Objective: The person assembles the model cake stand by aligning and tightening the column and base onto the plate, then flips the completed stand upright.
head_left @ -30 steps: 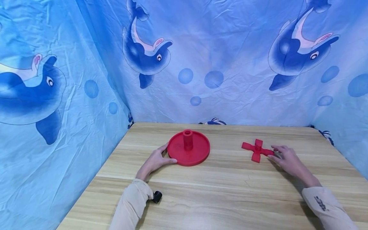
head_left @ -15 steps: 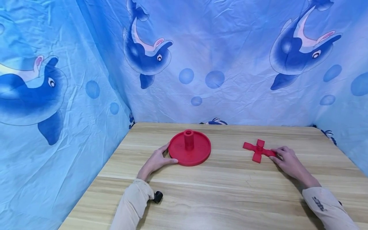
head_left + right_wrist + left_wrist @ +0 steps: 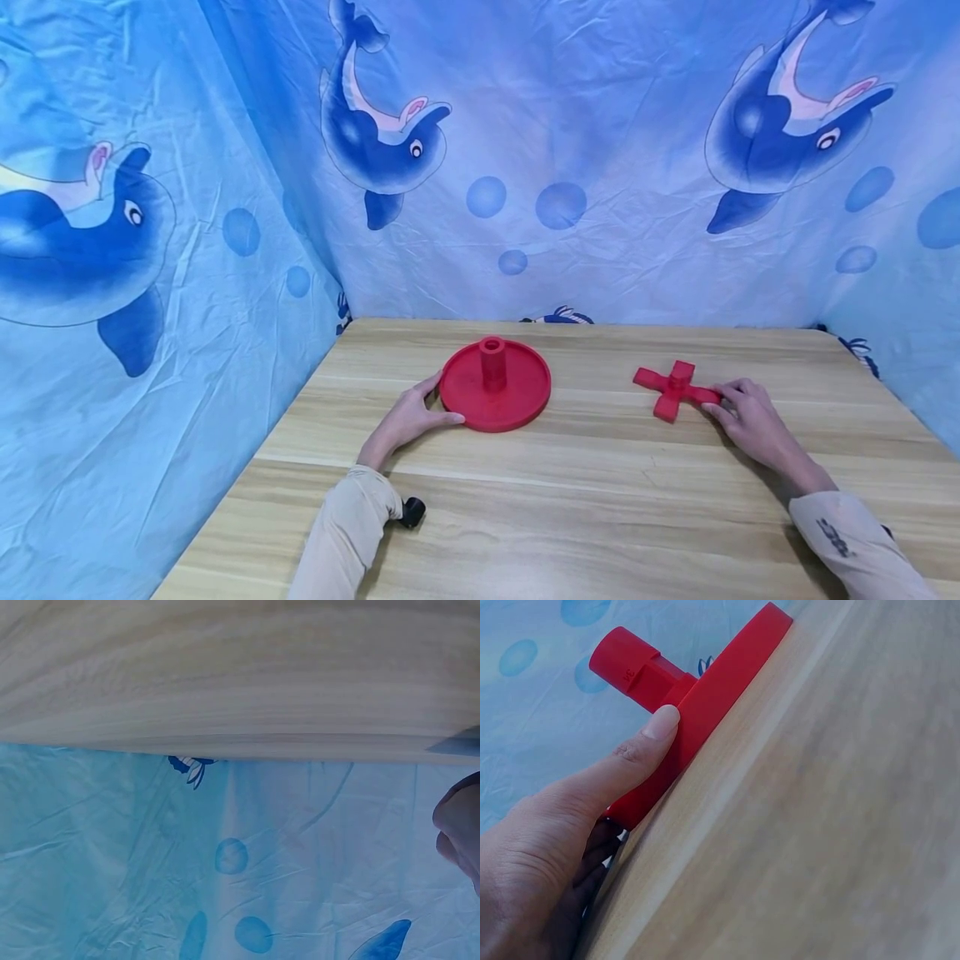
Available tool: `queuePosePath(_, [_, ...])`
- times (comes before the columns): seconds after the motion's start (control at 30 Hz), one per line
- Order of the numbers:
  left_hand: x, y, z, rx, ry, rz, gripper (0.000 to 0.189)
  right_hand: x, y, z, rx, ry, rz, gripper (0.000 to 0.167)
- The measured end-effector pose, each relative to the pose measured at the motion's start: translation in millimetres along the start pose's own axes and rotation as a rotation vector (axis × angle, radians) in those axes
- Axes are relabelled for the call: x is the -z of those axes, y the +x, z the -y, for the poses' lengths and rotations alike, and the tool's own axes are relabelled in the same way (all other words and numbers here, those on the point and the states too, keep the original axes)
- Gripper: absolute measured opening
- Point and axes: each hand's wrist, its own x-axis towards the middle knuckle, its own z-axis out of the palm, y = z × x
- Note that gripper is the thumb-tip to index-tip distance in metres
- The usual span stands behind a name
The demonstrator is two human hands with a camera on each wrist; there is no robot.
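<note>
- Red plate (image 3: 517,404): laid flat on the wooden worktop (image 3: 525,500) and taken as the landmark; a red tube (image 3: 492,371) is carried upright at its middle, with the hollow top uncovered.
- Left hand (image 3: 408,417): placed at the near left side of the red plate. The rim is gripped between thumb and fingers; in the left wrist view the thumb is seen against the side wall, and the other fingers are largely hidden.
- Red cross (image 3: 678,387): a four-armed piece, found to the right of the red plate and well apart from it.
- Right hand (image 3: 753,421): located farther right of the red plate, beyond the cross, whose nearest arm is pinched at its end. In the right wrist view only part of this hand is shown, and the cross is not seen.
- Change: one second ago that arm was merely flanked by parted fingers; it is now pinched, and the cross is slightly tilted. Whether it is wholly off the worktop cannot be told. The red plate is left in place.
- Meaning: the grip is judged secure and handling of the cross only just begun, while the red plate is apparently being steadied.
- Surroundings: a blue dolphin-printed cloth (image 3: 480,125) is hung behind the red plate.
</note>
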Motion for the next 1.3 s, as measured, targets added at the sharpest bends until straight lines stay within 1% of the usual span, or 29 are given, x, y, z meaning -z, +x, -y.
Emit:
queuePosePath(0.23, [1.7, 0.2, 0.9, 0.004, 0.005, -0.001, 0.102, 3.3, 1.1, 10.9, 0.028, 0.016, -0.034, 0.041])
queuePosePath(0.5, [2.2, 0.7, 1.3, 0.005, 0.011, -0.004, 0.103, 6.9, 7.8, 24.6, 0.059, 0.059, -0.078, 0.037])
queuePosePath(0.67, [1.8, 0.8, 1.1, 0.001, 0.006, 0.002, 0.102, 6.6, 12.0, 31.0, 0.112, 0.081, -0.115, 0.034])
queuePosePath(0.8, [2.0, 0.5, 0.4, 0.002, 0.009, 0.000, 0.102, 4.6, 15.4, 37.3, 0.176, 0.098, -0.173, 0.031])
queuePosePath(0.93, [2.0, 0.2, -0.2, 0.011, 0.015, -0.003, 0.102, 1.9, 18.6, 47.6, 0.222, 0.141, -0.210, 0.029])
queuePosePath(1.1, [1.5, 0.6, -0.7, 0.007, 0.013, -0.005, 0.101, -0.4, 22.5, 63.3, 0.245, 0.194, -0.206, 0.026])
queuePosePath(1.3, [0.6, 1.9, 0.1, -0.002, 0.010, -0.001, 0.102, -5.4, 25.7, 75.0, 0.280, 0.219, -0.213, 0.026])
